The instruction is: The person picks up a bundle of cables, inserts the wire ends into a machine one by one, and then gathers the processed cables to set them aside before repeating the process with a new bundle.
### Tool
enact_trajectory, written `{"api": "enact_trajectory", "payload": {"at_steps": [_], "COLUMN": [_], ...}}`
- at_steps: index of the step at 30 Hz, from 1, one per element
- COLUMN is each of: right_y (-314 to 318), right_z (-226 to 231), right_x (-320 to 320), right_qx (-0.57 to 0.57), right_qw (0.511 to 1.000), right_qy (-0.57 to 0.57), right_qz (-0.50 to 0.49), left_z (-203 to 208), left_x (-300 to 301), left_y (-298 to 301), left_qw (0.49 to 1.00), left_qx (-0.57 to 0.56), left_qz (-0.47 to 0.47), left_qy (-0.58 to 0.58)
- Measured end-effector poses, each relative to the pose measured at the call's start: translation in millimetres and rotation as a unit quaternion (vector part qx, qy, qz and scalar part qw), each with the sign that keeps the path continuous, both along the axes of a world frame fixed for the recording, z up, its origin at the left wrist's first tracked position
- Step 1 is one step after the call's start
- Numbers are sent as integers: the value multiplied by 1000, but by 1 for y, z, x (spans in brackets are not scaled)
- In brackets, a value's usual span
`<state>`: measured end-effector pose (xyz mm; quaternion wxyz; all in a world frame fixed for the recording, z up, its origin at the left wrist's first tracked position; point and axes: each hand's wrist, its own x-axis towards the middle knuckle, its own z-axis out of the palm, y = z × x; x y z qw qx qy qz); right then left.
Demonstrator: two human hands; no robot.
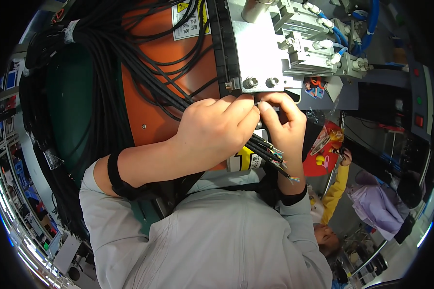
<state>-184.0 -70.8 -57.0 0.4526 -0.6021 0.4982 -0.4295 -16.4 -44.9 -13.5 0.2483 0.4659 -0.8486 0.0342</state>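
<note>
My left hand [219, 126] is closed in a fist-like grip under the edge of a metal block [258, 53]. Black cables [166, 89] run in behind it from the left. Below its fingers a bunch of cable ends [263, 147] comes out, with thin coloured wires bared at the tips. Thumb and forefinger of my right hand [287, 123] pinch together close to the left fingertips. A small dark piece shows between the two hands, too covered to name. Two bolts [250, 82] on the block sit just above my fingers.
An orange panel [152, 118] with a warning label [192, 21] lies behind the cables. A thick cable bundle [101, 86] hangs at left. Pneumatic cylinders [304, 53] with blue hoses stand at upper right. Another person in a yellow sleeve [333, 195] is near a red surface [318, 161].
</note>
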Motion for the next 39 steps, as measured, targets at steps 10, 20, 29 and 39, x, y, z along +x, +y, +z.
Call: {"api": "enact_trajectory", "payload": {"at_steps": [10, 20, 29, 39], "right_y": [0, -7, -10, 1], "right_z": [-2, -7, 21, 28], "right_x": [-4, -29, -31, -22], "right_qx": [-23, 82, -196, -182], "right_qw": [1000, 971, 955, 963], "right_qy": [12, -208, -32, -132], "right_qz": [-4, -84, 219, 149], "left_z": [9, 15, 14, 16], "left_x": [5, 6, 8, 11], "left_y": [9, 16, 13, -11], "left_qw": [998, 991, 990, 975], "left_qx": [64, 98, 70, -60], "left_qz": [8, 24, 32, -130], "left_qy": [-13, -85, -120, 169]}}
